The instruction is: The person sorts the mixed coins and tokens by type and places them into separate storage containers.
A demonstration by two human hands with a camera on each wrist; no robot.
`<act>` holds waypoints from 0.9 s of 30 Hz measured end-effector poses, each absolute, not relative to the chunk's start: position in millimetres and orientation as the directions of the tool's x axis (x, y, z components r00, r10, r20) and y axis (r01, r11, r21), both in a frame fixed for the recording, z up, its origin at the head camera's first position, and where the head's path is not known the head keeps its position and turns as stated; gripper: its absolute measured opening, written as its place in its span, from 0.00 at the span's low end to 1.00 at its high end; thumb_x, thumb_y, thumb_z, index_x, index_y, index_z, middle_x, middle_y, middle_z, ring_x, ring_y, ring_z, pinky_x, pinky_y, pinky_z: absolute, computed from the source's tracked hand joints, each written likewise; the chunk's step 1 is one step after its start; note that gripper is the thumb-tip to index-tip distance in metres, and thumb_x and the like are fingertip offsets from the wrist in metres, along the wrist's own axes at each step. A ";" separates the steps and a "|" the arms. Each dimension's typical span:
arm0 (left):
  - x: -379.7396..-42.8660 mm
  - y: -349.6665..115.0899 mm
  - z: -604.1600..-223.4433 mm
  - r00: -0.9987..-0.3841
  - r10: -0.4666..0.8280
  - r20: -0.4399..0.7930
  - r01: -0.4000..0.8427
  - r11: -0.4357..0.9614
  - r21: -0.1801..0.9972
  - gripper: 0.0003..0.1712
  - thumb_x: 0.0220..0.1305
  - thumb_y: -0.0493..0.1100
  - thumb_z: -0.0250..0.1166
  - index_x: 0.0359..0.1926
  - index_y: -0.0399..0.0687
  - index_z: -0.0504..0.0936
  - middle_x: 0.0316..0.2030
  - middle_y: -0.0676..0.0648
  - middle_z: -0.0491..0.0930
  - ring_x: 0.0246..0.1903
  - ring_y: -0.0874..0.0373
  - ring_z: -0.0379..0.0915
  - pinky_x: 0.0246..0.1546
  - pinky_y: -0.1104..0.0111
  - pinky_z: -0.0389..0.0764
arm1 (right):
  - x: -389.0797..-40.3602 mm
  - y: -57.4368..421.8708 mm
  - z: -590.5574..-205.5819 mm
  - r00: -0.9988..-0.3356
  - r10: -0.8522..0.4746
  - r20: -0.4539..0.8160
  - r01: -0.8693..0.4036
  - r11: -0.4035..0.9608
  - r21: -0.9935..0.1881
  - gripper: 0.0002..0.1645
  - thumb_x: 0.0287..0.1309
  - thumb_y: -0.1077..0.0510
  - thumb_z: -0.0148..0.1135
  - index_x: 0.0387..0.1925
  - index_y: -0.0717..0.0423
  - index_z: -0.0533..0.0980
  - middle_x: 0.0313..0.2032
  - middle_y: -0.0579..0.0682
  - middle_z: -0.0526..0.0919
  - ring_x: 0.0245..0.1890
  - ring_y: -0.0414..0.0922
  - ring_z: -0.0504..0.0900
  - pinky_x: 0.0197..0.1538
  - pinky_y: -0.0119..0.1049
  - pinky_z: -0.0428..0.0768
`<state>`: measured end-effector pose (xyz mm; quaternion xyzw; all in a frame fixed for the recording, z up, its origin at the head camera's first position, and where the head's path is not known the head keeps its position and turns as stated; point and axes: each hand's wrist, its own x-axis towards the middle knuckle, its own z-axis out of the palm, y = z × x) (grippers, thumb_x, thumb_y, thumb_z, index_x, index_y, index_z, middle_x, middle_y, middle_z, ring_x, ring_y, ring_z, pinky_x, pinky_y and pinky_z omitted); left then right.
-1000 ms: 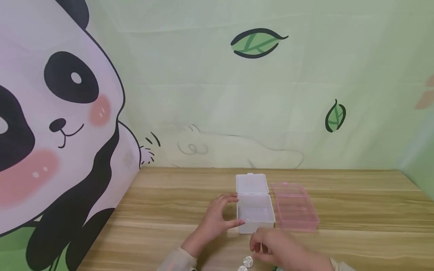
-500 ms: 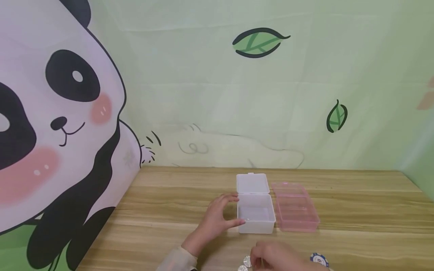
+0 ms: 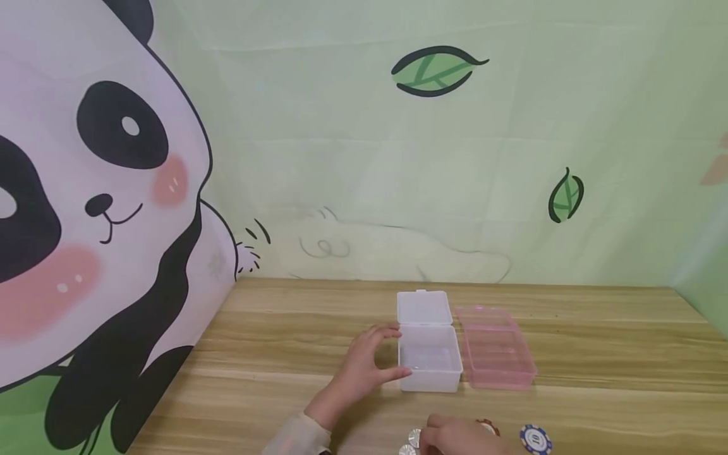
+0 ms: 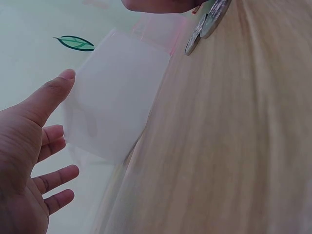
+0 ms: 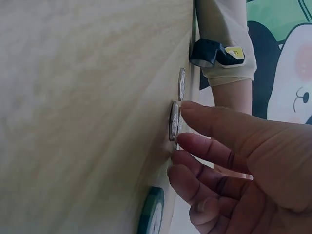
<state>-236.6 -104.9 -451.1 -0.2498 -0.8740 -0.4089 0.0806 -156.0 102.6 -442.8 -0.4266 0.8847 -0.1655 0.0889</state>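
A white plastic box (image 3: 431, 382) stands on the table, its hinged lid (image 3: 423, 308) folded back. My left hand (image 3: 364, 365) rests at its left side, thumb by the front corner and fingertips at the back corner. The left wrist view shows those fingers (image 4: 58, 178) fairly straight beside the box wall. Near the table's front, my right hand (image 3: 457, 436) is over silver coins (image 3: 414, 437). In the right wrist view its thumb and forefinger are apart, tips right at one upright-looking coin (image 5: 174, 121), with another coin (image 5: 182, 84) beyond.
A translucent pink box (image 3: 500, 376) stands just right of the white one. A blue-and-white poker chip (image 3: 536, 439) and a partly hidden red one (image 3: 488, 426) lie right of my right hand. A green-edged chip (image 5: 152, 212) shows in the right wrist view.
My right hand has moved from the front of the white box toward the table's near edge, over the coins. The blue and red chips have come into sight. My left hand has stayed put.
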 end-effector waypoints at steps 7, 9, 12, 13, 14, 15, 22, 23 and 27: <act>-236.1 -105.4 -451.5 -0.866 0.368 0.338 0.495 0.544 0.678 0.34 0.48 0.52 0.75 0.56 0.48 0.75 0.63 0.49 0.73 0.64 0.51 0.67 0.65 0.48 0.64 | -152.2 99.3 -444.7 -0.642 -0.765 -0.041 -0.705 0.611 -0.358 0.07 0.52 0.50 0.66 0.26 0.47 0.78 0.24 0.34 0.68 0.24 0.25 0.62 0.27 0.19 0.66; -236.2 -105.5 -451.6 -0.865 0.369 0.339 0.497 0.546 0.675 0.34 0.48 0.52 0.75 0.56 0.48 0.75 0.63 0.49 0.73 0.64 0.51 0.67 0.65 0.48 0.64 | -151.5 97.8 -444.4 -0.660 -0.748 -0.066 -0.681 0.633 -0.369 0.07 0.51 0.50 0.66 0.25 0.47 0.78 0.25 0.33 0.67 0.23 0.25 0.62 0.27 0.20 0.66; -236.3 -105.5 -451.6 -0.865 0.372 0.338 0.498 0.545 0.674 0.34 0.48 0.52 0.75 0.56 0.48 0.75 0.63 0.49 0.73 0.64 0.51 0.67 0.65 0.48 0.64 | -150.5 95.5 -444.5 -0.686 -0.720 -0.102 -0.644 0.667 -0.376 0.08 0.51 0.50 0.67 0.24 0.47 0.77 0.24 0.34 0.66 0.23 0.27 0.62 0.27 0.21 0.67; -236.4 -105.3 -451.5 -0.864 0.373 0.339 0.499 0.545 0.674 0.34 0.48 0.52 0.75 0.56 0.48 0.75 0.63 0.49 0.73 0.64 0.51 0.67 0.65 0.48 0.64 | -150.4 94.6 -444.7 -0.692 -0.713 -0.114 -0.633 0.675 -0.378 0.08 0.51 0.51 0.67 0.24 0.47 0.77 0.24 0.34 0.66 0.23 0.27 0.62 0.27 0.22 0.68; -236.5 -105.2 -451.4 -0.864 0.373 0.336 0.498 0.544 0.676 0.34 0.48 0.52 0.75 0.56 0.48 0.75 0.63 0.49 0.73 0.64 0.51 0.67 0.66 0.48 0.64 | -150.3 93.6 -444.8 -0.697 -0.706 -0.122 -0.626 0.683 -0.376 0.08 0.51 0.51 0.67 0.24 0.48 0.77 0.24 0.35 0.66 0.23 0.27 0.62 0.27 0.22 0.68; -236.5 -105.1 -451.3 -0.864 0.373 0.337 0.498 0.541 0.678 0.34 0.48 0.52 0.75 0.56 0.48 0.75 0.63 0.49 0.73 0.64 0.51 0.67 0.66 0.48 0.63 | -150.2 92.6 -444.8 -0.702 -0.701 -0.127 -0.621 0.689 -0.373 0.08 0.50 0.52 0.67 0.24 0.48 0.77 0.24 0.35 0.66 0.23 0.28 0.62 0.28 0.22 0.68; -237.3 -105.0 -451.5 -0.849 0.377 0.370 0.525 0.527 0.668 0.34 0.48 0.50 0.76 0.55 0.46 0.75 0.62 0.47 0.74 0.63 0.50 0.68 0.64 0.47 0.65 | -148.8 88.8 -441.5 -0.728 -0.666 -0.164 -0.577 0.723 -0.380 0.09 0.50 0.53 0.68 0.23 0.48 0.75 0.24 0.36 0.66 0.22 0.29 0.63 0.27 0.24 0.68; -237.5 -105.0 -451.7 -0.846 0.378 0.376 0.530 0.527 0.664 0.34 0.48 0.51 0.76 0.55 0.45 0.75 0.61 0.47 0.74 0.63 0.50 0.68 0.63 0.47 0.65 | -148.8 88.7 -440.9 -0.732 -0.659 -0.173 -0.564 0.729 -0.388 0.09 0.50 0.53 0.68 0.23 0.48 0.75 0.23 0.36 0.66 0.22 0.29 0.63 0.27 0.24 0.68; -237.6 -105.1 -452.1 -0.844 0.378 0.380 0.534 0.525 0.663 0.33 0.48 0.51 0.76 0.54 0.45 0.76 0.61 0.47 0.75 0.63 0.50 0.68 0.63 0.47 0.66 | -148.1 89.3 -440.4 -0.736 -0.656 -0.168 -0.557 0.728 -0.399 0.11 0.51 0.53 0.67 0.24 0.48 0.72 0.23 0.35 0.64 0.21 0.30 0.62 0.26 0.24 0.66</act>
